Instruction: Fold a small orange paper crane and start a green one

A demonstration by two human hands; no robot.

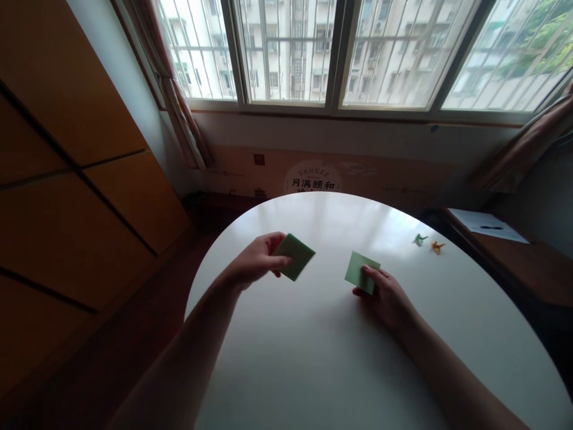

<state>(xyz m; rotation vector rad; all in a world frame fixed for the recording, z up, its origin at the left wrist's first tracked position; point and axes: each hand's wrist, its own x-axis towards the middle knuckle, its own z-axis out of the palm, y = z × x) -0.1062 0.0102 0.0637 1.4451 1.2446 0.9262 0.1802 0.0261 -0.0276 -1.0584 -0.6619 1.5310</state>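
Over the white round table (286,358), my left hand (255,260) pinches a small stack of dark green square paper (299,257) between thumb and fingers. My right hand (389,298) grips a single light green paper square (357,270), thumb on top and fingers beneath. A gap separates the two hands, and both papers are held above the tabletop. At the table's right far side sit a small green folded paper figure (419,239) and an orange one (437,246), away from both hands.
Right of the table, a brown desk (537,269) bears a white sheet (483,224) with a dark pen (491,227). Wooden cabinets (89,209) stand on the left. Beyond the table are a printed banner (380,173) and a barred window (290,54).
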